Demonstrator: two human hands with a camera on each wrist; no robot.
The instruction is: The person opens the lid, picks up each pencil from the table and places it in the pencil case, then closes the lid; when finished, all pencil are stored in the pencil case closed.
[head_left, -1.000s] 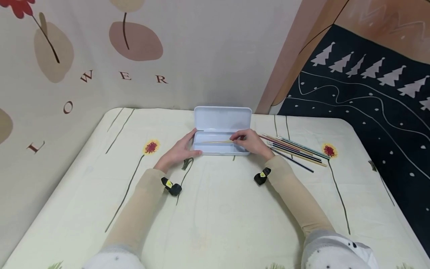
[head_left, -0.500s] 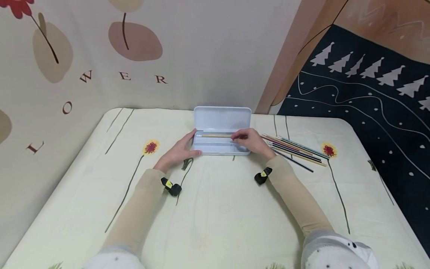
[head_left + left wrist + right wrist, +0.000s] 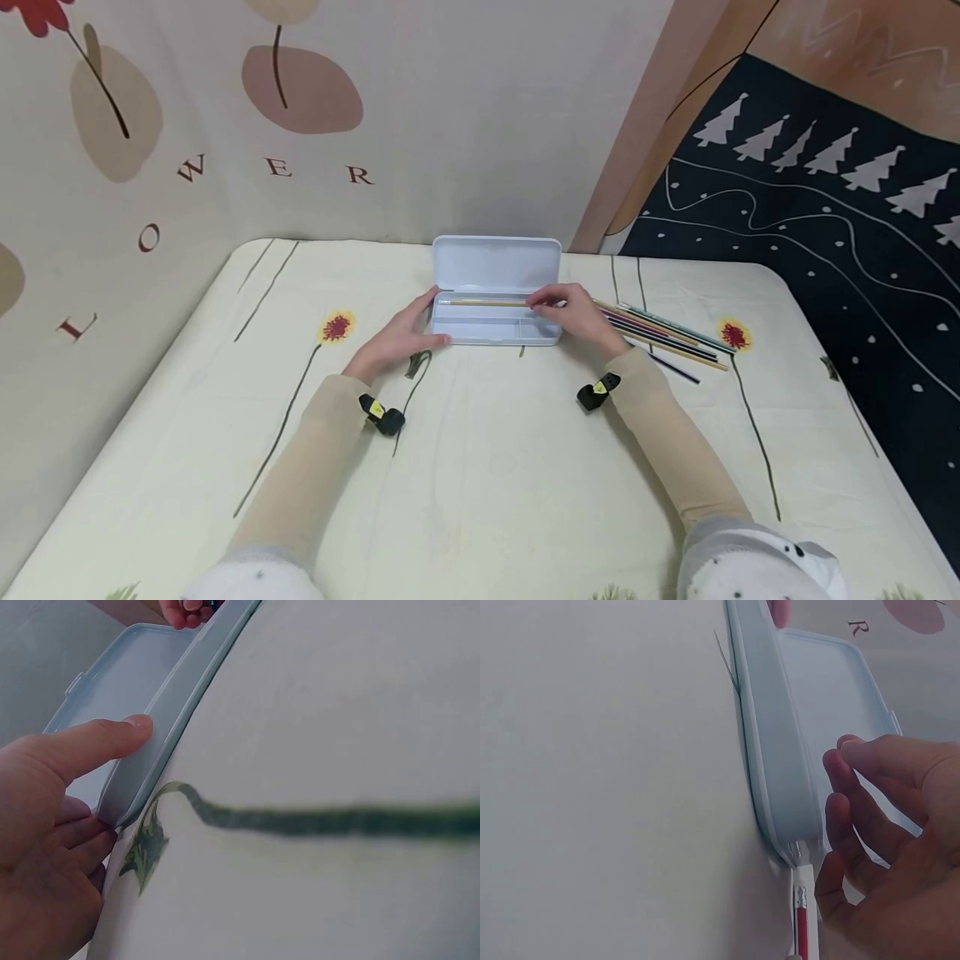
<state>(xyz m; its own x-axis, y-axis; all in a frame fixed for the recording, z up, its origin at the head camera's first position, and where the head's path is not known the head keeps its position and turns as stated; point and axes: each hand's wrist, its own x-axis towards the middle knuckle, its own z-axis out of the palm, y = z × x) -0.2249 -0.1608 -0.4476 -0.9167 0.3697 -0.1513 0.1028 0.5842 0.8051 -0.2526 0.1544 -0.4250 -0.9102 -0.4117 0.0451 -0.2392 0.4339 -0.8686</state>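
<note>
A pale blue pencil case (image 3: 480,335) stands with its lid (image 3: 497,263) raised at the back of the table. My left hand (image 3: 396,335) grips its left end, thumb (image 3: 112,742) over the front rim and fingers at the corner. Along the rear compartment lies a yellowish pencil (image 3: 487,303); whether others lie beside it I cannot tell. My right hand (image 3: 576,317) hovers at the case's right end, near that pencil's end. In the right wrist view, thumb and index fingertip of the right hand (image 3: 892,825) are close together, with no pencil visible between them.
Several pencils (image 3: 675,335) lie in a loose bundle right of the case, partly behind the right hand. The right wrist view shows a red pencil (image 3: 802,930) with a metal band close to the case. A patterned wall hanging (image 3: 480,150) rises behind the table.
The yellowish pencil has shifted back and come to lie along the rear compartment. My right hand has moved slightly right, away from it. The left hand has stayed put.
</note>
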